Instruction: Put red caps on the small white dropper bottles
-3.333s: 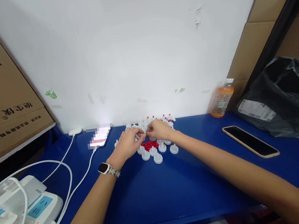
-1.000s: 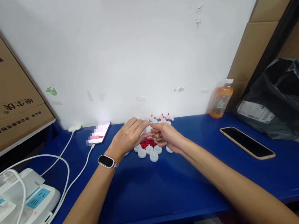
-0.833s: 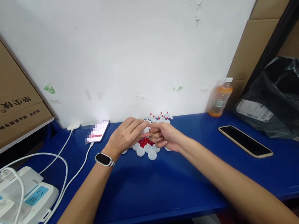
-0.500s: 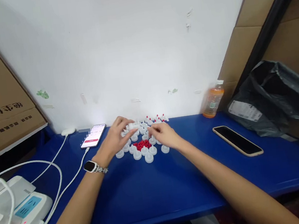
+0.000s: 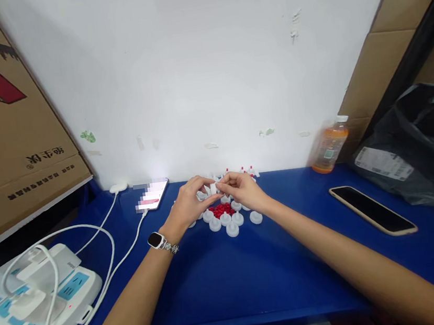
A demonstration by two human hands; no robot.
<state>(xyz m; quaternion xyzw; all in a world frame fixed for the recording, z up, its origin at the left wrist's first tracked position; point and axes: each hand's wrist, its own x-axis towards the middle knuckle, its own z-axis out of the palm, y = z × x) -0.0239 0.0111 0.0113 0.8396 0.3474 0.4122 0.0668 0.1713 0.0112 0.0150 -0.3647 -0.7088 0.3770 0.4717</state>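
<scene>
Phone screen (image 5: 152, 196) by wall blurred out, I can't read it. Cardboard box (image 5: 2, 120) cut off at left edge. My hands cover part of the white caps (image 5: 230, 219); the pinched piece is too small to identify.

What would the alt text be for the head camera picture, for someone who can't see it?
Two bare hands meet over a blue table, the left hand and right hand pinching one small white cap between them, above loose white caps ringed around a pile of red bits. A charging phone, power strip, dark phone and orange bottle lie around.
</scene>
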